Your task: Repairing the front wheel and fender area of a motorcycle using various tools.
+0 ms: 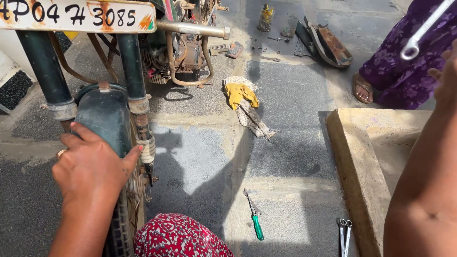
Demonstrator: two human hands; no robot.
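Observation:
My left hand (93, 164) rests on the dark green front mudguard (102, 116) of an old motorcycle, fingers wrapped over its edge above the tyre (119, 233). At the upper right edge, my right hand (446, 78) is raised and grips a silver ring spanner (421, 33) that points up and to the right. The forearm of that hand fills the right side of the view. The motorcycle's two fork legs (131, 62) rise to a white number plate (76, 15) at the top left.
A green-handled tool (254, 216) and a pair of pliers (344, 233) lie on the stone floor. A yellow and white rag (243, 97) lies further off. A concrete step (357, 162) runs on the right. Another person's sandalled foot (362, 88) and purple garment stand beyond it.

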